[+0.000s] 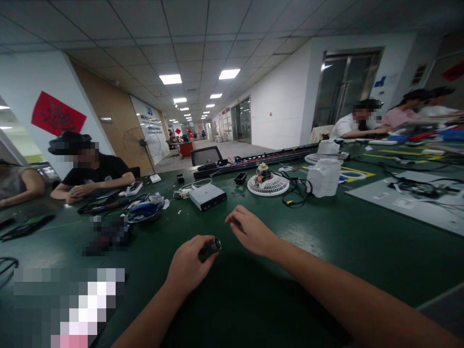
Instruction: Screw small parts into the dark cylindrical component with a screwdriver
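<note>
My left hand (pixel 190 263) is wrapped round a short dark cylinder (pixel 215 245), which looks like a flashlight body. Its round end with a metallic rim faces right, while the rest is covered by my fingers. Ahead and to the right, my right hand (pixel 253 231) is closed in a pinch above the green table (pixel 235 285). A small dark piece (pixel 235 221) shows between its thumb and fingers; its kind cannot be made out. The two hands are apart. Beyond them lies a silver optical disc drive (pixel 208 195).
A white fan grille with a motor (pixel 268 180), a white plastic housing (pixel 324 177) and a black cable (pixel 299 191) lie ahead right. A small black tray (pixel 240 178) is near the drive. Blue-and-white items (pixel 145 208) lie left. Other people sit along both sides.
</note>
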Action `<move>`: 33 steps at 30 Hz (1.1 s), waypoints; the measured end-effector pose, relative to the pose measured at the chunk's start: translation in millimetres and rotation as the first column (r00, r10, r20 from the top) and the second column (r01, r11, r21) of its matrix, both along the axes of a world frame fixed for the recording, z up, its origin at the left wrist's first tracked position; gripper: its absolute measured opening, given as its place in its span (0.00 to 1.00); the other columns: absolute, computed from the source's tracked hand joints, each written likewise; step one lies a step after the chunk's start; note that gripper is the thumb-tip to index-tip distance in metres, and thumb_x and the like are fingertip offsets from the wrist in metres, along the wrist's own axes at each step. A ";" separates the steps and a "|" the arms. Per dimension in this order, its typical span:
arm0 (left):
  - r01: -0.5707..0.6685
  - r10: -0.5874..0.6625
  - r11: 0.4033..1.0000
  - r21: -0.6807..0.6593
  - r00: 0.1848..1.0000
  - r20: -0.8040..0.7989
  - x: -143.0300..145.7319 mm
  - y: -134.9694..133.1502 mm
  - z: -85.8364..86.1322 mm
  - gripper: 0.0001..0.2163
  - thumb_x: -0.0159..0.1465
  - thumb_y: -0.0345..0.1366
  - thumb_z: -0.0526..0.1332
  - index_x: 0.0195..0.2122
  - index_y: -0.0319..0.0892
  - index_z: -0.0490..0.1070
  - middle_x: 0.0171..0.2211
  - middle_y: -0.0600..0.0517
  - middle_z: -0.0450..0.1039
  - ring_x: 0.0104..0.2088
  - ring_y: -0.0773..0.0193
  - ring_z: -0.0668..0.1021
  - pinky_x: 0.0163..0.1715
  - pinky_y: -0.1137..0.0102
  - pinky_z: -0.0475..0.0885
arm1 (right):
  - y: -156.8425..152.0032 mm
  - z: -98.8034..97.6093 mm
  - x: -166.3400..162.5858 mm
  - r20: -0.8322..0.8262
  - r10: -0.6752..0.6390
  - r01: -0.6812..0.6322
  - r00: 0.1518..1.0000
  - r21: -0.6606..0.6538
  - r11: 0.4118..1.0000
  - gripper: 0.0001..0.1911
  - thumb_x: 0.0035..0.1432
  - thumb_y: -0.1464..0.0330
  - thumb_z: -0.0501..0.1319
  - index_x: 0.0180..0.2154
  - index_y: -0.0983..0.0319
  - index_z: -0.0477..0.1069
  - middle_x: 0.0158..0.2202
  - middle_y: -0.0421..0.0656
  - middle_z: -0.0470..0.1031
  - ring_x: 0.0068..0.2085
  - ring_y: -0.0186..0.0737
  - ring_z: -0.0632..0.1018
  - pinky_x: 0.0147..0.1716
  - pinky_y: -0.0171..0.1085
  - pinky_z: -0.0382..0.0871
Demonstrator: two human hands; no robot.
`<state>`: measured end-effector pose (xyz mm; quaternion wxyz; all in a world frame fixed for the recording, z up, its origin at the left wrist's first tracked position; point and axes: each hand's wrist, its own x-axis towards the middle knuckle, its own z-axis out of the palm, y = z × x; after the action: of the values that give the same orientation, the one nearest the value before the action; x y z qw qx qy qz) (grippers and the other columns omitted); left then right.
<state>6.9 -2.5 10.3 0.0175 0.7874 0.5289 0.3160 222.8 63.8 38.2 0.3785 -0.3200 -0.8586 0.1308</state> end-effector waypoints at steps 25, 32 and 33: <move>-0.104 0.105 0.994 -0.018 0.988 0.110 -1.3 0.6 -0.8 0.13 0.61 0.38 0.63 0.47 0.47 0.74 0.41 0.51 0.79 0.37 0.59 0.81 0.38 0.64 0.76 | 2.9 -8.4 -3.0 -0.435 0.290 -0.409 0.852 -0.208 0.888 0.07 0.69 0.65 0.52 0.44 0.60 0.65 0.36 0.42 0.76 0.39 0.38 0.78 0.44 0.40 0.70; -0.081 0.085 0.996 -0.043 0.991 0.101 -2.0 2.7 -4.1 0.13 0.61 0.37 0.63 0.47 0.46 0.74 0.44 0.50 0.78 0.41 0.58 0.80 0.42 0.63 0.76 | 0.7 -5.3 -3.2 -0.416 0.275 -0.390 0.867 -0.222 0.894 0.06 0.69 0.66 0.52 0.41 0.61 0.65 0.34 0.42 0.76 0.38 0.38 0.78 0.41 0.39 0.71; -0.085 0.088 0.995 -0.044 0.991 0.097 -1.9 2.7 -4.0 0.13 0.61 0.37 0.63 0.47 0.46 0.74 0.43 0.50 0.78 0.41 0.58 0.80 0.42 0.63 0.76 | 1.1 -5.3 -2.8 -0.402 0.272 -0.377 0.874 -0.210 0.902 0.06 0.69 0.66 0.52 0.41 0.61 0.65 0.35 0.42 0.76 0.38 0.38 0.79 0.42 0.39 0.70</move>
<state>5.0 0.2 6.4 0.0456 0.7467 0.5672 0.3444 219.9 64.9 32.9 0.4534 -0.1906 -0.7878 0.3707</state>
